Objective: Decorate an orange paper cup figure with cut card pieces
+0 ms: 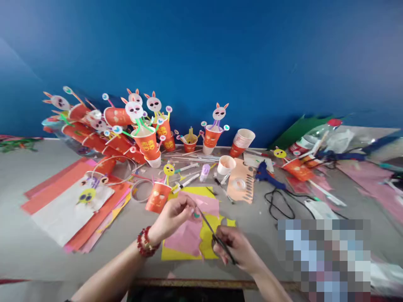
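Observation:
My left hand [174, 216], with a red bead bracelet on its wrist, pinches a small teal paper piece [196, 215] above pink and yellow paper sheets [189, 239]. My right hand [236, 247] is closed on dark scissors [214, 235]. The blades point up and left toward the small piece and meet it. Both hands hover over the grey table near its front edge.
Several orange paper cups with bunny faces on straws [147, 142] stand at the back. A stack of cups [242, 140], a blue glue gun [266, 174] with a black cord, a tape roll [238, 183] and red and white paper sheets [72, 205] lie around.

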Tool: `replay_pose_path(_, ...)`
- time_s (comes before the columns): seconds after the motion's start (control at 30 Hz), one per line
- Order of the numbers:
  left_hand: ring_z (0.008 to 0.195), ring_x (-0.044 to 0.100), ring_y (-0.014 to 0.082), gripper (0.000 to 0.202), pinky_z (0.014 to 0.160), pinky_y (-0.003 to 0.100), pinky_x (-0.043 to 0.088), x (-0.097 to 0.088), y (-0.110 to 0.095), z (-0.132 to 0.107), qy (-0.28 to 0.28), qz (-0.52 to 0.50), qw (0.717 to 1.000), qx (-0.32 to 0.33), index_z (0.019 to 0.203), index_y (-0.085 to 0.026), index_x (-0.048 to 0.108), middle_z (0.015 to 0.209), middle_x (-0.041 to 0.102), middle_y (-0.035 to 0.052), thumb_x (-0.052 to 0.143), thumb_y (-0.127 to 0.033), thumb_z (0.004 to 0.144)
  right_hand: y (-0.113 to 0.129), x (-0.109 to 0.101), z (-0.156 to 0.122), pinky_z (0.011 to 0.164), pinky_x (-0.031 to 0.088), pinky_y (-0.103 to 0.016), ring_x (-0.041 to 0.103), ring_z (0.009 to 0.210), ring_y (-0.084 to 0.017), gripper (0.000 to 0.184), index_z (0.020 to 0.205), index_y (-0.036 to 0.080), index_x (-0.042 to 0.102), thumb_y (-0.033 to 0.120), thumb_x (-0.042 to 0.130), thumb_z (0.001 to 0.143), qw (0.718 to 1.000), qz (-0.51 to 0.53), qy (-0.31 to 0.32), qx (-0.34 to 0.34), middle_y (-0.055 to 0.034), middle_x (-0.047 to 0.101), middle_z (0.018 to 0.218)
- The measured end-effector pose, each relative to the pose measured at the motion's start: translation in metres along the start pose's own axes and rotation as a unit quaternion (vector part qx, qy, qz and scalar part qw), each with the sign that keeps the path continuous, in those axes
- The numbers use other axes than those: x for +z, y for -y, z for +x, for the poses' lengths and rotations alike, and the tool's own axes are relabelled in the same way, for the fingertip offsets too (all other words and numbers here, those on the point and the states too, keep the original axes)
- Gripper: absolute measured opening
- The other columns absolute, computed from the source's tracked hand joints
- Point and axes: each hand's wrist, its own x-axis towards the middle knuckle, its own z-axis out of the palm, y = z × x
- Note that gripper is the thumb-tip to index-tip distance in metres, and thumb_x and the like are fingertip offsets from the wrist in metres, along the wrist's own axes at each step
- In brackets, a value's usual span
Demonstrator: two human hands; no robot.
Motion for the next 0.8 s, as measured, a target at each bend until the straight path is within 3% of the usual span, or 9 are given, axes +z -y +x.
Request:
replay_pose_path(0.1, 0.075, 0.066, 0.0141, 0.024, 0.064, 0.025, 0.054, 0.002, 0.000, -0.004, -0.063, -0.032, 0.998, -0.006, 0.099, -0.017, 0.061, 0.098, 0.064, 0.0058, 0.058, -0.040, 0.094, 0.004, 0.004, 0.001, 0.036, 0.032, -0.015, 0.040, 0.035, -0.005, 0.043, 0.060, 0.022, 0.038, 0.033, 0.078, 0.069, 1.000, -0.008, -0.027, -0.009, 0.0110, 0.039, 0.048)
replay_pose_path(0.2, 0.068, 0.066, 0.0134, 0.028, 0.053, 0.022, 0.051, 0.008, 0.008, -0.008, -0.084, -0.093, 0.992, -0.032, 0.106, -0.019, 0.058, 0.096, 0.064, 0.0047, 0.058, -0.044, 0.094, 0.008, 0.008, 0.002, 0.037, 0.037, -0.017, 0.039, 0.035, -0.005, 0.045, 0.060, 0.023, 0.037, 0.038, 0.078, 0.070, 0.998, -0.007, -0.058, -0.023, 0.0109, 0.039, 0.048)
replay_pose_path(0.33, 0.060, 0.065, 0.0138, 0.033, 0.046, 0.020, 0.047, 0.020, 0.020, -0.013, -0.044, -0.140, 0.987, -0.062, 0.097, -0.015, 0.061, 0.082, 0.067, 0.0050, 0.068, -0.046, 0.087, 0.009, 0.012, 0.002, 0.038, 0.039, -0.018, 0.041, 0.037, -0.006, 0.047, 0.062, 0.023, 0.037, 0.040, 0.080, 0.070, 0.995, -0.013, -0.081, -0.051, 0.0106, 0.037, 0.051)
replay_pose_path(0.47, 0.060, 0.064, 0.0124, 0.033, 0.052, 0.022, 0.050, 0.028, 0.018, -0.013, -0.060, -0.128, 0.988, -0.067, 0.084, -0.012, 0.067, 0.079, 0.071, 0.0078, 0.071, -0.044, 0.086, 0.013, 0.015, 0.000, 0.038, 0.040, -0.018, 0.042, 0.038, -0.006, 0.051, 0.061, 0.023, 0.036, 0.048, 0.080, 0.069, 0.997, -0.005, -0.069, -0.043, 0.0102, 0.036, 0.052)
replay_pose_path(0.8, 0.054, 0.063, 0.0123, 0.039, 0.055, 0.024, 0.051, 0.028, 0.011, -0.014, -0.072, -0.058, 0.994, -0.053, 0.076, -0.012, 0.068, 0.066, 0.071, 0.0055, 0.071, -0.050, 0.084, 0.029, 0.021, -0.001, 0.042, 0.044, -0.020, 0.040, 0.041, -0.006, 0.057, 0.062, 0.022, 0.041, 0.062, 0.081, 0.064, 0.998, 0.052, -0.037, -0.024, 0.0093, 0.040, 0.052)
